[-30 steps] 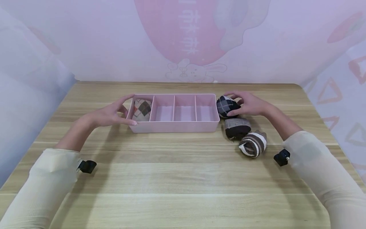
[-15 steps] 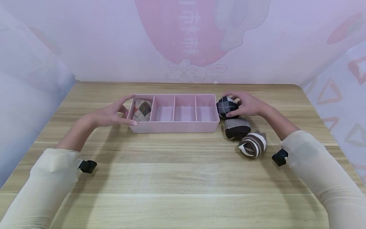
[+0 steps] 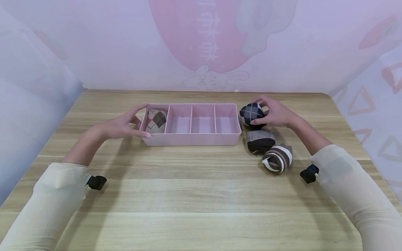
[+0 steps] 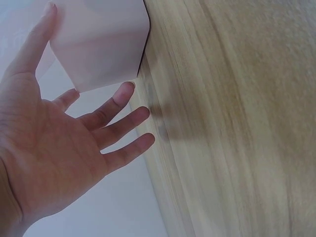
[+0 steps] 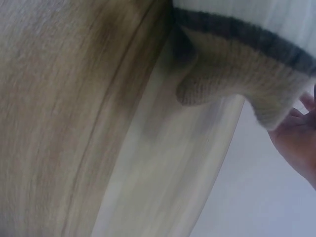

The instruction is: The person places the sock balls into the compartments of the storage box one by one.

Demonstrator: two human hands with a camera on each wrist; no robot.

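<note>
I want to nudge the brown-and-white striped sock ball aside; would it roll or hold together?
The striped sock ball looks soft and lumpy, so it would likely squash and wobble rather than roll far. Its loose cuff flap may unfold if pushed there. It is probably light.

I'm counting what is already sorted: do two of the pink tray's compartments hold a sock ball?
No: in the head view only the leftmost compartment of the pink tray holds a sock ball; the other three show bare pink floor.

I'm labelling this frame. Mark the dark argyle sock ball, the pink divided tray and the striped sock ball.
dark argyle sock ball (image 3: 251, 112), head view, its patterned front.
pink divided tray (image 3: 191, 139), head view, near wall.
striped sock ball (image 3: 278, 158), head view, its middle stripes.
</note>
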